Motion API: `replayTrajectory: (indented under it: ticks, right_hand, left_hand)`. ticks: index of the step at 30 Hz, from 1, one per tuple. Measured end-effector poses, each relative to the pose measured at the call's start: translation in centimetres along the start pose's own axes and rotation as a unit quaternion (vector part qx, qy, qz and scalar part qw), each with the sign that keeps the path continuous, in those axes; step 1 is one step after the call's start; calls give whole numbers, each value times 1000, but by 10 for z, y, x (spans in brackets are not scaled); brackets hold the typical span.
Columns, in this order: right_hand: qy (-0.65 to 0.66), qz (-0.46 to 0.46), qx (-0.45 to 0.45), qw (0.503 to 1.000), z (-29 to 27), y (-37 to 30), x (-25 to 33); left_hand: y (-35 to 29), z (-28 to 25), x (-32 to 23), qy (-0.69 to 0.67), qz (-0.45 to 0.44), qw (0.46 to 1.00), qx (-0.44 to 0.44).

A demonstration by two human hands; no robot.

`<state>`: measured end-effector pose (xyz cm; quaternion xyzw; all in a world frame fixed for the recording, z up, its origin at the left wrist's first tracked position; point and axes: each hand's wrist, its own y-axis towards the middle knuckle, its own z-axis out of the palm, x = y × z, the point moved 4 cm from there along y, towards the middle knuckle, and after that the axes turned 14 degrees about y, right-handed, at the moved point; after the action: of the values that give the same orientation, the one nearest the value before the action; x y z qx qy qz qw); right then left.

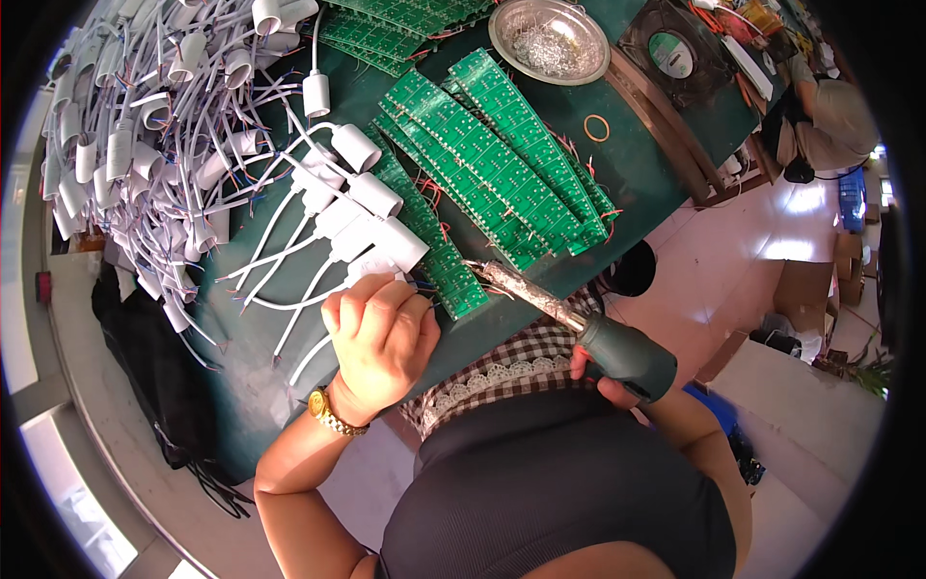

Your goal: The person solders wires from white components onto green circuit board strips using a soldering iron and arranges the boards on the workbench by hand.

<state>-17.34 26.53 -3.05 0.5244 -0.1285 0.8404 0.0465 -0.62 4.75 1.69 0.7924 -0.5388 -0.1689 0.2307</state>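
Observation:
My right hand [617, 381] grips a soldering iron [627, 357] by its dark green handle. The iron's metal shaft points up-left, its tip close to the long green circuit board [429, 236] near the table edge. My left hand [384, 333] is closed, knuckles up, at the near end of a row of white cylindrical caps with cables [352, 227]. Its fingers curl around the nearest white cap [373, 262], largely hidden by them. Thin wires show between these fingers and the board.
Many white caps with tangled cables [145, 145] are heaped at the left. More green circuit boards [482, 159] lie in stacks ahead. A metal bowl of solder scraps [550, 43], a black fan [672, 56] and a rubber band [596, 128] sit far right. Another person [839, 121] is beyond.

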Motion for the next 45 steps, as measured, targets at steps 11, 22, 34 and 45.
replayTrajectory:
  ticks: [11,22,34,45]
  right_hand:
    - [-97,14,75,992,-12,-18,5]
    - [-265,-83,65,959,-17,-27,-12]
    - [-86,114,3,990,-9,-16,-3]
    - [-185,25,81,979,-7,-12,11]
  left_hand:
    - [1,6,-2,-111,-28,993,24]
    - [4,8,0,-127,-37,991,31]
    - [4,8,-2,-110,-30,993,35]
    - [6,8,-2,-108,-26,993,43]
